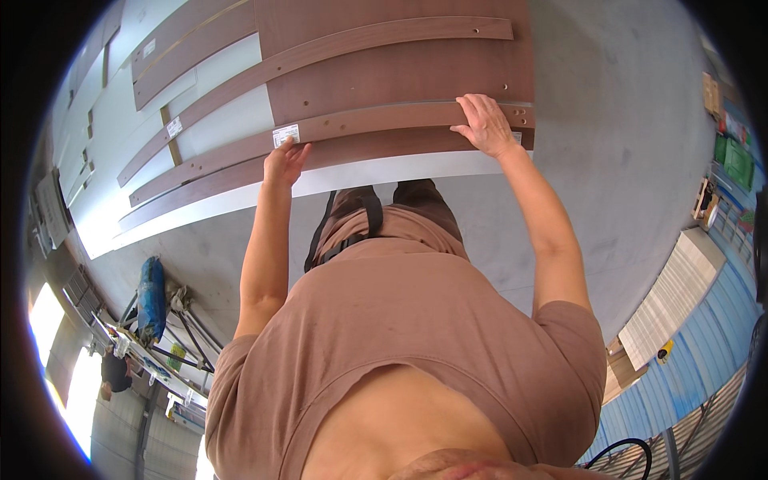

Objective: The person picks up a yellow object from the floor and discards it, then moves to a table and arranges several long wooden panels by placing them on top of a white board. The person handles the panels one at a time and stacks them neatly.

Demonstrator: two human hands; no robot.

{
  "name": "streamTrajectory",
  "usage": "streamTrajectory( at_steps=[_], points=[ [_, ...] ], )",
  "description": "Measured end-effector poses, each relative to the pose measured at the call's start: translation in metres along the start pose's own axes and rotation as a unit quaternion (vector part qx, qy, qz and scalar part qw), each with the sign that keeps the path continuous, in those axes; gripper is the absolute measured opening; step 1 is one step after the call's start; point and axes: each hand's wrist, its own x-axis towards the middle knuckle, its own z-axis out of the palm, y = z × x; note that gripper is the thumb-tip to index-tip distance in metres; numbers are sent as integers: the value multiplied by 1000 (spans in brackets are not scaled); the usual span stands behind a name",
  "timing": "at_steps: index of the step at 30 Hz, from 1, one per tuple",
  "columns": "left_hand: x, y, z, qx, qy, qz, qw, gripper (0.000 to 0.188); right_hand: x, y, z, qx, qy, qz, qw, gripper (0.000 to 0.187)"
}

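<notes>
A long narrow brown board (384, 120) with drilled holes lies across the near side of a work surface. On its face is a white printed label (286, 134). My left hand (286, 164) presses a fingertip on the label, its other fingers apart and holding nothing. Near the board's right end, my right hand (486, 126) spans its width, fingers over the far edge and thumb at the near edge. Another brown strip (376, 146) shows just below this board, closer to me.
Beyond lie another narrow brown board (392, 32) and a wide brown panel (400, 72). The white work surface (384, 166) ends just before my legs. Grey floor (616, 160) stretches right, toward stacked pale panels (670, 296). Far left, a person (118, 373) is near a cluttered bench.
</notes>
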Motion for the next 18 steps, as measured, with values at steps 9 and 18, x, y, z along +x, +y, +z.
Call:
streamTrajectory(
  at_steps=[9, 18],
  points=[
    [-31, 3, 10, -10, -64, 56, 996, 27, 10, 1, -41, -9, 30, -20, 999, 63],
    [64, 109, 99, -131, -149, 88, 976, 33, 144, 62, -29, -93, 119, -28, 988, 54]
  ],
)
